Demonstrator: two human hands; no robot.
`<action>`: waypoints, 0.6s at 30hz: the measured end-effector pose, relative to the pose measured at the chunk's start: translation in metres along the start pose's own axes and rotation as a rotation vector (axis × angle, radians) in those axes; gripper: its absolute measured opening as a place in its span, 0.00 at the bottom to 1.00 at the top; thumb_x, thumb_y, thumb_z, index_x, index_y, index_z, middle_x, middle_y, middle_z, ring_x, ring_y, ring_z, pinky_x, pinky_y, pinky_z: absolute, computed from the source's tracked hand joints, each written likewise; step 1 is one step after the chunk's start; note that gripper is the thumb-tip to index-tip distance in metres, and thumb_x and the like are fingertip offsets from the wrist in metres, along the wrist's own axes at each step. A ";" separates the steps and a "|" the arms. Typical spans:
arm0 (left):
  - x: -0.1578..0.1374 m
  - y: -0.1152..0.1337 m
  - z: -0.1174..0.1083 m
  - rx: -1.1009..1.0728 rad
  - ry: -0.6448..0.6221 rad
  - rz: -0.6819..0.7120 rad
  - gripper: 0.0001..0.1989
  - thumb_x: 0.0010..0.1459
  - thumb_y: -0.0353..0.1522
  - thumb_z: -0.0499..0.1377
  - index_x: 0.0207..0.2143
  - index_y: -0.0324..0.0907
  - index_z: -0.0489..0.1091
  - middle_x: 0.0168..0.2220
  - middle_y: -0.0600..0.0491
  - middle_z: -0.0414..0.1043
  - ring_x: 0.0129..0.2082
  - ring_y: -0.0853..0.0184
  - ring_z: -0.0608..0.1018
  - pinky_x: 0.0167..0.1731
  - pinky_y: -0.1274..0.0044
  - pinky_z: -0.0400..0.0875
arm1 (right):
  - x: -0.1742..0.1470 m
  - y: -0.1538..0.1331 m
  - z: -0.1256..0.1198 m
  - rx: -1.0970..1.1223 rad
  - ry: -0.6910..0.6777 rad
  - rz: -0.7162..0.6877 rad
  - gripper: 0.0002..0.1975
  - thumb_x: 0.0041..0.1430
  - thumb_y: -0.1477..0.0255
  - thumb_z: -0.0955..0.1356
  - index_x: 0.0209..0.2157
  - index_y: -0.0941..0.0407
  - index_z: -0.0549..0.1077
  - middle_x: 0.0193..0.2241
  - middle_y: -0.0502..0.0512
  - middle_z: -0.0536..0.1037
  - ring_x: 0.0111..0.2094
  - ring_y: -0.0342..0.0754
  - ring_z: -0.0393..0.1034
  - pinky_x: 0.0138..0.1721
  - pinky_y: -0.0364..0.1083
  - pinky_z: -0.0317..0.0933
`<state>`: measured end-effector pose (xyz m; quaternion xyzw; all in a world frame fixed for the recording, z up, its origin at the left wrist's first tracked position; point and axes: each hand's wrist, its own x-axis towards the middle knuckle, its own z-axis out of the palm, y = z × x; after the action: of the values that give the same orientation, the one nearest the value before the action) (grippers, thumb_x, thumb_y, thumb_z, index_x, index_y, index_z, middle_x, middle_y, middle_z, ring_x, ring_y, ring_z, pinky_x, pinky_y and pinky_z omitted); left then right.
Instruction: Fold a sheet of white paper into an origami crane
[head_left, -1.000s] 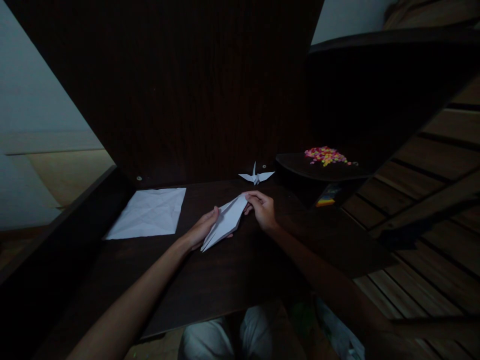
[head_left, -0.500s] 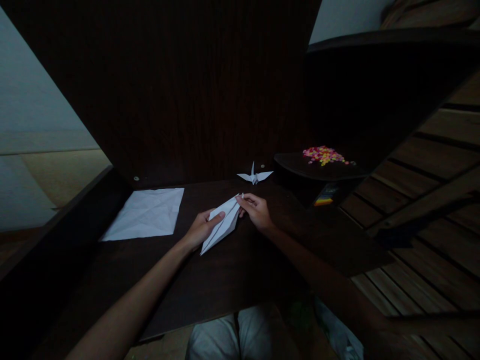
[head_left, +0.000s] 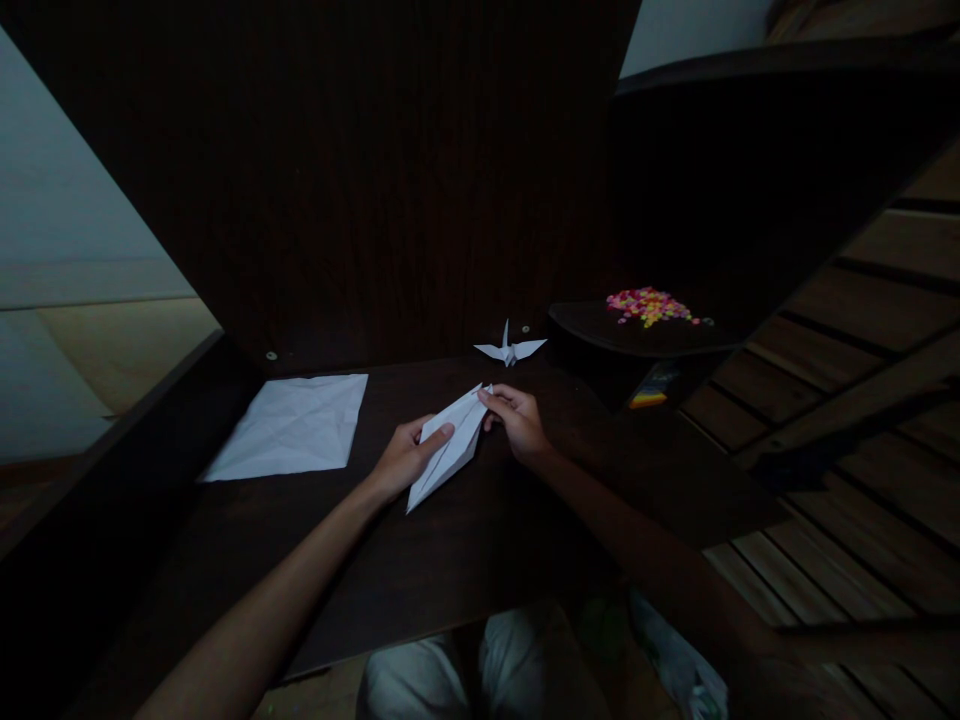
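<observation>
A white sheet of paper folded into a long diamond, the folded paper [head_left: 452, 446], is held above the dark desk, slanting from lower left to upper right. My left hand [head_left: 407, 455] grips its left edge, thumb on top and the other fingers underneath. With thumb and fingers my right hand [head_left: 517, 420] pinches the upper right tip, where narrow points show. Just beyond my hands stands a small white paper crane [head_left: 511, 350], wings spread, near the back panel. A flat, creased paper sheet [head_left: 292, 425] lies to the left of my left hand.
A rounded low shelf [head_left: 600, 338] at the right bears a pile of small colourful pieces [head_left: 649, 306]. Below it is an item with a rainbow-coloured edge [head_left: 649, 392]. The desk [head_left: 375, 590] has a raised side board [head_left: 112, 440] on the left and a tall back panel [head_left: 390, 200].
The folded paper has shifted slightly to the right with both hands still on it, and its lower points sit closer together. The crane and flat sheet stay put.
</observation>
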<state>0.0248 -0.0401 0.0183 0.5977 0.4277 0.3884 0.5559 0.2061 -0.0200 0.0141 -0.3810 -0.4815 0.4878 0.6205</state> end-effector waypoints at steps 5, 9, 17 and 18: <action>0.000 0.001 0.001 0.029 -0.003 0.056 0.22 0.50 0.46 0.61 0.38 0.37 0.73 0.30 0.51 0.74 0.29 0.66 0.73 0.28 0.78 0.66 | 0.000 -0.001 0.001 -0.004 0.021 -0.012 0.12 0.44 0.63 0.72 0.25 0.58 0.75 0.21 0.49 0.72 0.20 0.40 0.63 0.15 0.39 0.58; 0.001 0.000 0.002 0.036 0.047 0.133 0.30 0.50 0.43 0.62 0.53 0.40 0.63 0.36 0.50 0.74 0.30 0.66 0.75 0.29 0.77 0.68 | 0.001 0.000 0.000 -0.019 0.039 -0.021 0.12 0.45 0.62 0.72 0.24 0.58 0.74 0.21 0.49 0.71 0.19 0.39 0.63 0.15 0.39 0.57; 0.003 -0.006 0.001 0.107 0.035 0.185 0.19 0.52 0.42 0.61 0.40 0.38 0.70 0.34 0.51 0.73 0.32 0.66 0.73 0.32 0.77 0.68 | 0.001 0.000 0.000 -0.047 0.050 -0.062 0.11 0.46 0.63 0.71 0.24 0.57 0.73 0.19 0.47 0.70 0.18 0.40 0.63 0.15 0.39 0.57; 0.003 -0.006 0.001 0.113 0.035 0.188 0.19 0.52 0.42 0.61 0.40 0.38 0.70 0.35 0.51 0.73 0.32 0.66 0.73 0.32 0.77 0.68 | 0.000 0.000 0.000 -0.049 0.057 -0.076 0.11 0.46 0.63 0.72 0.25 0.57 0.73 0.19 0.47 0.70 0.18 0.40 0.63 0.15 0.39 0.57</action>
<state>0.0264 -0.0375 0.0121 0.6584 0.4008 0.4246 0.4749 0.2063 -0.0198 0.0145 -0.3914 -0.4895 0.4409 0.6425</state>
